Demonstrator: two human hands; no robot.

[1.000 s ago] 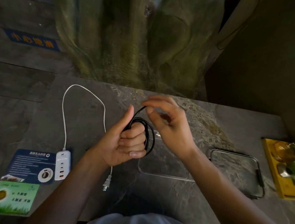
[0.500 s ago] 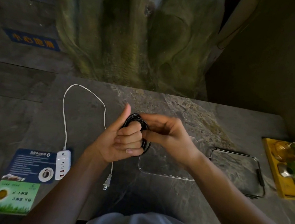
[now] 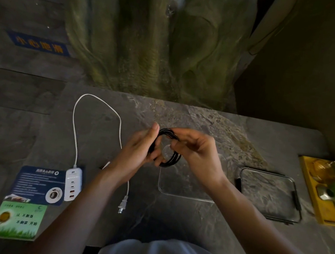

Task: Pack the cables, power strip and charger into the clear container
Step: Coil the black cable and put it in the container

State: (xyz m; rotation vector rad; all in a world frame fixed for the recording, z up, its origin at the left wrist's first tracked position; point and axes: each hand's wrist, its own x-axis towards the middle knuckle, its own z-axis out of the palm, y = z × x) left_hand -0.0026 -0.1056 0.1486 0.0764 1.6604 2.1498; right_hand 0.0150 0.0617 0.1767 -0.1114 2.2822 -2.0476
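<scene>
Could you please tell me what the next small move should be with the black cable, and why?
Probably lower the black cable down into the clear container. The cable is already wound into a tight coil, gripped by the left hand and pinched by the right hand, just above the open container, whose lid lies off to the right.

Black cable [image 3: 173, 147] in the middle, dark against a table [image 3: 172, 221] of grey stone veined in tan; near left, a white power strip [image 3: 73, 185] with white cord [image 3: 75, 120] and plug [image 3: 122, 204]. Then a navy card [image 3: 35, 182] printed white, nearer a green card [image 3: 16, 220] with a grass border; the clear container [image 3: 186, 195] shows the stone through, its lid [image 3: 269, 192] rimmed dark. At the right edge a yellow tray [image 3: 320, 207], far left a blue sign [image 3: 40, 45] lettered orange.
</scene>
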